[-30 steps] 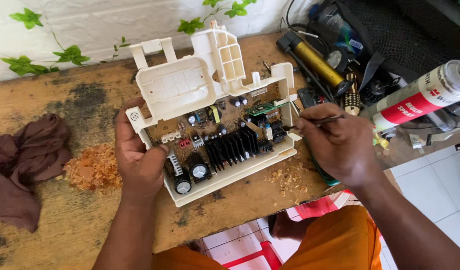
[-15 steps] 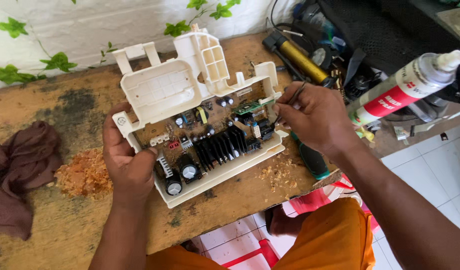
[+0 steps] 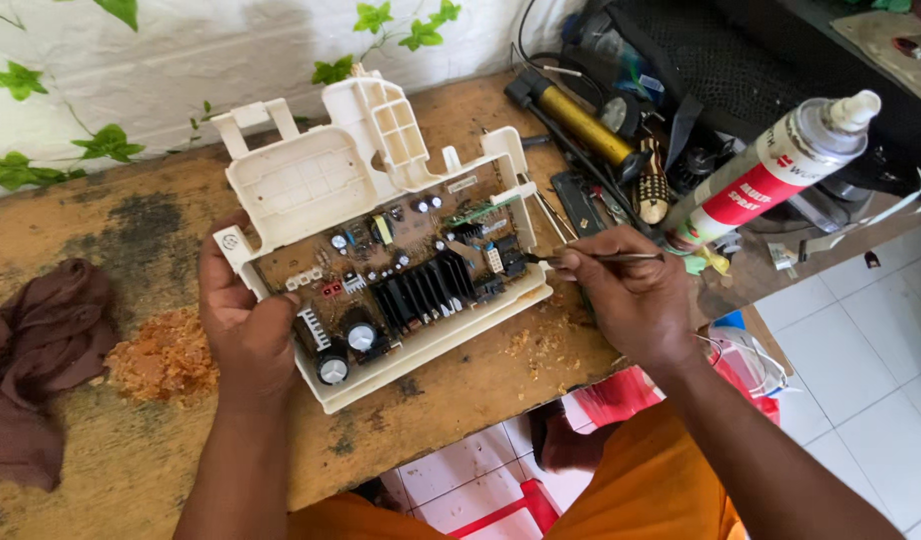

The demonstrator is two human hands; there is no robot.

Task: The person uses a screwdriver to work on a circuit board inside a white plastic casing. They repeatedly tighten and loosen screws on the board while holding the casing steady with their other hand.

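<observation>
Backdrop: a white wall (image 3: 181,60) with green leaf trails stood behind a worn wooden bench (image 3: 101,220), and white floor tiles (image 3: 861,380) showed below its front edge.
Far left: a brown cloth (image 3: 36,350) lay crumpled on the bench, with a heap of sawdust (image 3: 161,355) just beside it.
Left hand: my left hand (image 3: 246,330) was wrapped around the near-left corner of the white plastic housing (image 3: 311,185), thumb on top and fingers beneath, holding it tilted toward me.
Board: the circuit board (image 3: 401,270) sat inside that housing at the middle of the bench, with a black finned heat sink (image 3: 426,295) and two round capacitors (image 3: 361,338) along its near edge.
Right hand: my right hand (image 3: 626,300) pinched a thin metal tool (image 3: 591,258) between thumb and fingertips, pen-fashion, its tip touching or nearly touching the board's right edge; I could not tell which.
Step in hand: I judged this to be fine probing or picking at the parts by the right edge, with the housing braced.
What the next move called for: I judged it needed a steady left-hand hold and a light, exact tip, since the parts there stood close together.
Right side: a spray can (image 3: 771,170) leaned among cluttered tools, with a yellow-barrelled tool (image 3: 581,120) near it, well apart from the board.
</observation>
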